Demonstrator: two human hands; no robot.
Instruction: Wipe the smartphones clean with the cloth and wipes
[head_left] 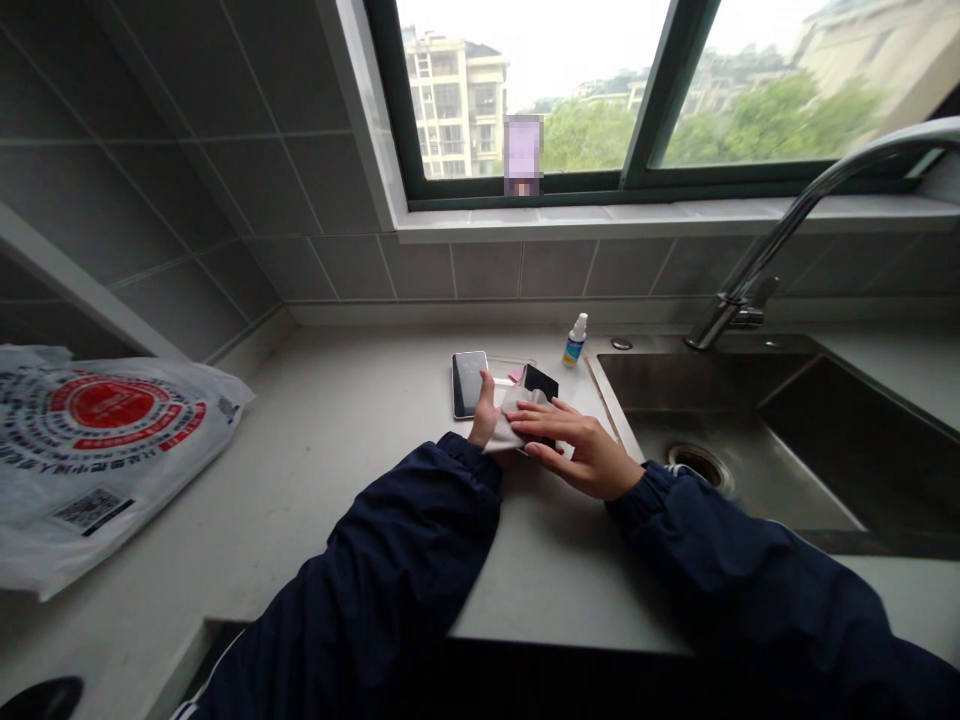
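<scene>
Right-hand fingers (541, 422) lie extended, unclenched, on a white cloth (519, 398) over a black smartphone (543, 381); left hand (484, 414) abuts the cloth, grip undeterminable.

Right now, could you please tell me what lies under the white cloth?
A dark phone sticks out past the white cloth; the rest of it, beneath the cloth and the right hand, is hidden.

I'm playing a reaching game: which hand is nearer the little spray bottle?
Right hand: nearer, just in front of the spray bottle. Left hand: farther, in front and to the bottle's left.
</scene>
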